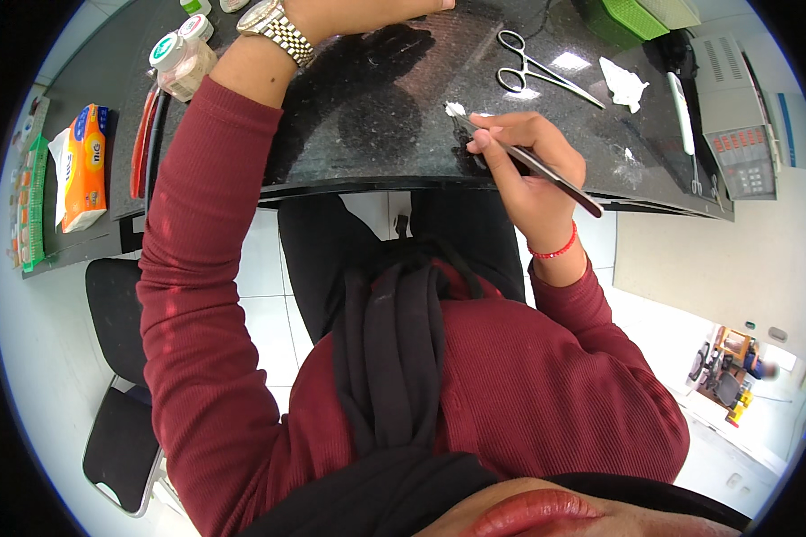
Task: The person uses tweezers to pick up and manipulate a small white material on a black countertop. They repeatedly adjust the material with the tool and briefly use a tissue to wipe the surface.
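Tweezers (560,181) are gripped between thumb and fingers of your right hand (553,150), near the front edge of the desk (367,134); whether the fingers of your left hand (367,15) are closed is unclear.

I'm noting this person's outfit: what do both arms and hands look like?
Both maroon ribbed-knit sleeves end before the wrists. The left hand, partly cut off, is gloveless, with a silver-and-gold metal link watch at its wrist. The right hand is also gloveless, with a red beaded bracelet.
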A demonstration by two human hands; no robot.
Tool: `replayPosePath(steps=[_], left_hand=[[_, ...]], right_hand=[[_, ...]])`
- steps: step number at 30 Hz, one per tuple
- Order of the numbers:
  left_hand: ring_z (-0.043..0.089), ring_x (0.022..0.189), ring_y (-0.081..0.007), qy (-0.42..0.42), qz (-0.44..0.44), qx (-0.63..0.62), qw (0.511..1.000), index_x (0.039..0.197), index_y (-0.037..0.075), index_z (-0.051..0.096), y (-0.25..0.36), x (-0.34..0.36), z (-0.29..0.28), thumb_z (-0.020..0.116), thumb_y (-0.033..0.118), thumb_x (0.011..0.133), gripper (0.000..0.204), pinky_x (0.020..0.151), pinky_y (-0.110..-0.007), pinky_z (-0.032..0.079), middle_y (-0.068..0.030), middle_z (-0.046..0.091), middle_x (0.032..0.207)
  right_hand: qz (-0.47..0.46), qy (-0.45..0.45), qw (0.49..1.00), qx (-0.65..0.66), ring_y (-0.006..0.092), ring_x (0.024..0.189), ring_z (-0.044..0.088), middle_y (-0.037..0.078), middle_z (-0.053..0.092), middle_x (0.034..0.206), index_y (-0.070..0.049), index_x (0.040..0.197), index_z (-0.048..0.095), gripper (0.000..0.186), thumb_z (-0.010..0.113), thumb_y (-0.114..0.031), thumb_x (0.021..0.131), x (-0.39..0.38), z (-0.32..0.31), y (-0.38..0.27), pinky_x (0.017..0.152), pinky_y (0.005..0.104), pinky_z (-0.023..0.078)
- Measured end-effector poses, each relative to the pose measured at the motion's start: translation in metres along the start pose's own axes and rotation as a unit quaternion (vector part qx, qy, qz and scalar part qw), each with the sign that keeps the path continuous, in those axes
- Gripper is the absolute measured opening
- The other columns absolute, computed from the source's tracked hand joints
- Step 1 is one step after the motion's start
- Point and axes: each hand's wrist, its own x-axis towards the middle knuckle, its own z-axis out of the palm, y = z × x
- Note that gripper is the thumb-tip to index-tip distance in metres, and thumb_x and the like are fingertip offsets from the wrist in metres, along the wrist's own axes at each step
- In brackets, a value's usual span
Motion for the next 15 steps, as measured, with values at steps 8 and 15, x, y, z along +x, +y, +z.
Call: replayPosePath(steps=[8, 15], left_hand=[[0.066, 0.08, -0.0252, -0.01, -0.017, -0.015, 1.0, 0.094, 0.002, 0.069, 0.001, 0.001, 0.002, 0.065, 0.019, 0.091, 0.018, 0.071, -0.035, 0.053, -0.0126, 0.067, 0.088], [0.065, 0.079, -0.0251, -0.013, -0.012, -0.008, 1.0, 0.095, 0.002, 0.069, 0.001, -0.001, -0.002, 0.065, 0.02, 0.091, 0.018, 0.071, -0.034, 0.053, -0.0126, 0.067, 0.088]], right_hand=[[0.026, 0.049, 0.998, -0.032, 0.0215, 0.081, 0.072, 0.012, 0.072, 0.084, 0.0, 0.082, 0.064, 0.007, 0.07, 0.004, 0.082, -0.008, -0.004, 0.004, 0.071, 0.0285, 0.054], [-0.005, 0.05, 0.998, -0.045, 0.0222, 0.081, 0.072, 0.012, 0.071, 0.083, 0.0, 0.082, 0.064, 0.008, 0.07, 0.006, 0.081, -0.008, 0.002, 0.002, 0.07, 0.0281, 0.054]])
